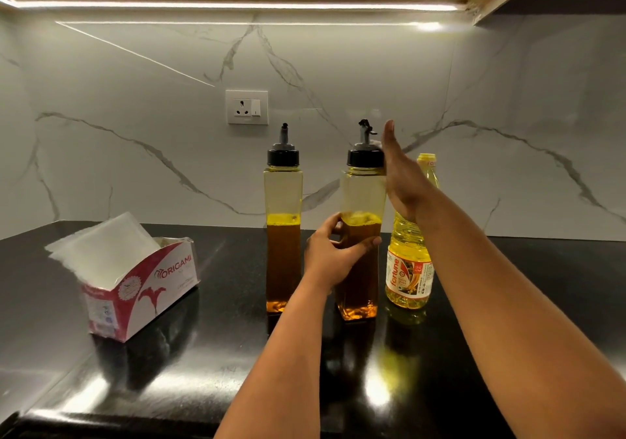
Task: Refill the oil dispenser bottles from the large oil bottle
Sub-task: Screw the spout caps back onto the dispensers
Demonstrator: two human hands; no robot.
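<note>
A: Wall first. What do you have?

B: White marble wall (338, 76) behind everything, a socket (247, 107) set in it, a light strip (237, 5) under the cabinet above.

A: Desk?

B: Black, glossy desk (169, 371). Everything stands on it near the wall.

A: Your arms come next by size.

B: Your left hand (333, 255) grasps the right dispenser (360, 235) at mid-height, fingers curled round its front, thumb on the left side. Your right hand (401, 174) is released, fingers straight and pointing up, palm edge just beside that dispenser's black cap (365, 158). Touching or a hair apart, you cannot tell.

A: The box?

B: Red and white tissue box (142, 289), marked ORIGAMI, well left of the bottles, torn open, white tissues (101, 252) sticking out of the top.

A: Bottles, then.

B: Two tall square dispensers, upright, side by side. The left dispenser (283, 235) stands free, untouched. Both hold amber oil up to about half height, clear above. Both carry black caps with spouts (284, 137) on top.

A: And the big one?

B: Oil bottle (410, 269), yellow, labelled Fortune, upright just right of the right dispenser, partly behind your right forearm. Its top (426, 161) shows above your wrist.
</note>
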